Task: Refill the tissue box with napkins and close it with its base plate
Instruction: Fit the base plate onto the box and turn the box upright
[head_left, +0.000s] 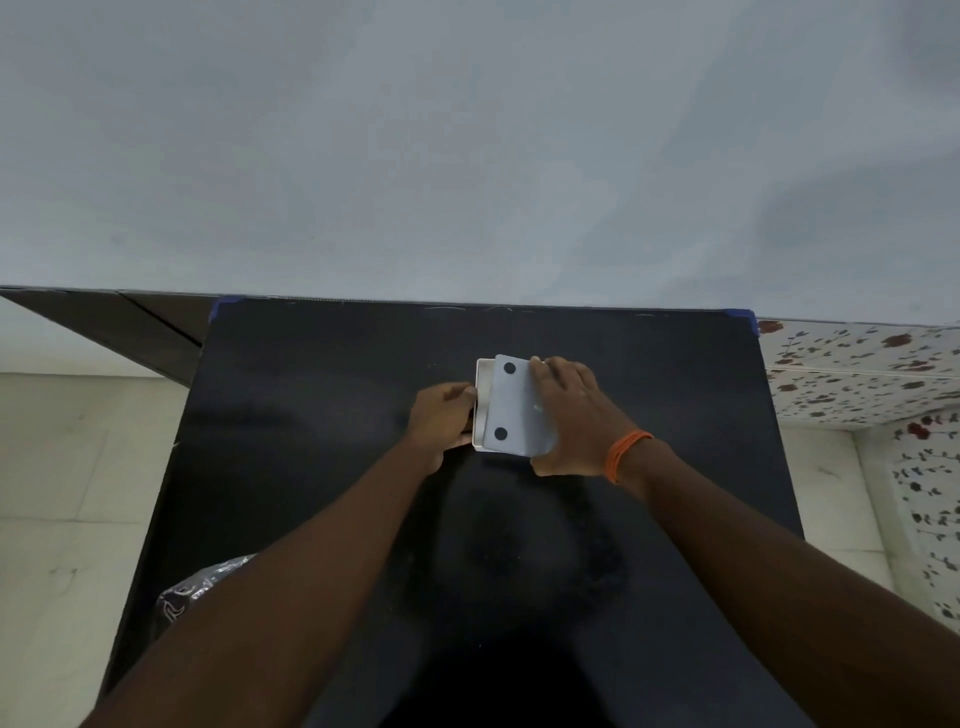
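A white tissue box (481, 405) lies upside down on the black table (322, 415), its open underside facing up. A pale grey base plate (514, 402) with two black round pads rests on it, shifted right and slightly tilted, so a strip of the box's inside shows at the left. My left hand (441, 418) grips the box's left side. My right hand (571, 415), an orange thread band on its wrist, lies on the plate's right part and holds it. Any napkins inside are hidden.
The table's far edge meets a plain grey wall (467, 156), with blue tape on both far corners. A crinkled clear plastic bag (197, 587) sits off the table's near left edge. Floral-patterned tiles (857, 374) are at the right, pale floor tiles at the left.
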